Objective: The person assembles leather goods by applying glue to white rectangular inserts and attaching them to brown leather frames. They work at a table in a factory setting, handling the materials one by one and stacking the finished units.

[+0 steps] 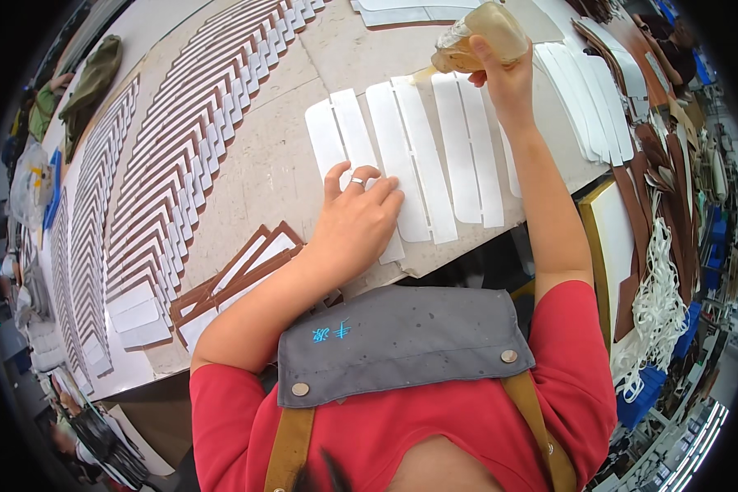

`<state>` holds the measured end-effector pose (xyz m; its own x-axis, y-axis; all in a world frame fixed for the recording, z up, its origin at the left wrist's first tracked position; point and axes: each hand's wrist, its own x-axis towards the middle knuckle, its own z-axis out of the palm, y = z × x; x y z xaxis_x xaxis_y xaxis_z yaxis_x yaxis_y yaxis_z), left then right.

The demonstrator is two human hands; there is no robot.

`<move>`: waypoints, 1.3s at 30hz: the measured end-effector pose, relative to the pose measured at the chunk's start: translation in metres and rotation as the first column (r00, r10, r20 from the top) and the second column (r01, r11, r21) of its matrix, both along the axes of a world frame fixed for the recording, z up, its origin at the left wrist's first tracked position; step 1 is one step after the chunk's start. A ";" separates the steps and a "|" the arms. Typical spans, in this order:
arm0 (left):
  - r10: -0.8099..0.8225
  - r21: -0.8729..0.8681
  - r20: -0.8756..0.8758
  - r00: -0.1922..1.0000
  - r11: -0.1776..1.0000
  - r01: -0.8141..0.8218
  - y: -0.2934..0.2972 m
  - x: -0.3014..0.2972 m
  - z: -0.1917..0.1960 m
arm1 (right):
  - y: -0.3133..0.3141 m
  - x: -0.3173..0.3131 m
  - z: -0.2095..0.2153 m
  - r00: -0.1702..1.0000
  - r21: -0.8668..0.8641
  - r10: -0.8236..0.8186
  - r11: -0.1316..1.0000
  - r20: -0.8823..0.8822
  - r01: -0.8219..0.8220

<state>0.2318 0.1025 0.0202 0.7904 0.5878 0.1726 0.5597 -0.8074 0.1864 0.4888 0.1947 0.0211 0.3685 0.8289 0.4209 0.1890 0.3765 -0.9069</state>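
Observation:
My right hand (504, 75) grips a translucent, yellowish squeeze bottle (500, 31), tilted with its narrow end toward the left. That end is over the top edges of several long white panels (469, 156) laid side by side on the table. A little yellowish smear shows by the bottle's tip. My left hand (357, 217) rests on the lower part of the leftmost panels, fingers bent and apart, a ring on one finger. Its fingertips touch the white surface, and it holds nothing that I can see.
Long rows of overlapping brown-and-white pieces (190, 139) cover the table's left side. Brown-edged pieces (234, 283) lie by my left forearm. More white panels (578, 102) fan out at the right. Brown strips and a white cord bundle (656, 303) hang beyond the right edge.

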 end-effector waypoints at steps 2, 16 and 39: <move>0.003 0.005 -0.001 1.000 1.000 -0.003 0.000 0.000 0.001 | -0.006 0.001 0.001 1.000 -0.026 0.016 1.000 -0.014 -0.016; 0.015 0.031 0.035 0.999 0.999 -0.016 -0.003 0.002 0.000 | -0.094 0.004 0.005 0.991 -0.257 0.054 0.963 -0.119 -0.084; -0.120 -0.119 0.061 0.991 0.985 0.126 -0.010 0.046 0.017 | -0.015 0.063 0.002 0.998 0.022 -0.035 0.999 -0.046 0.036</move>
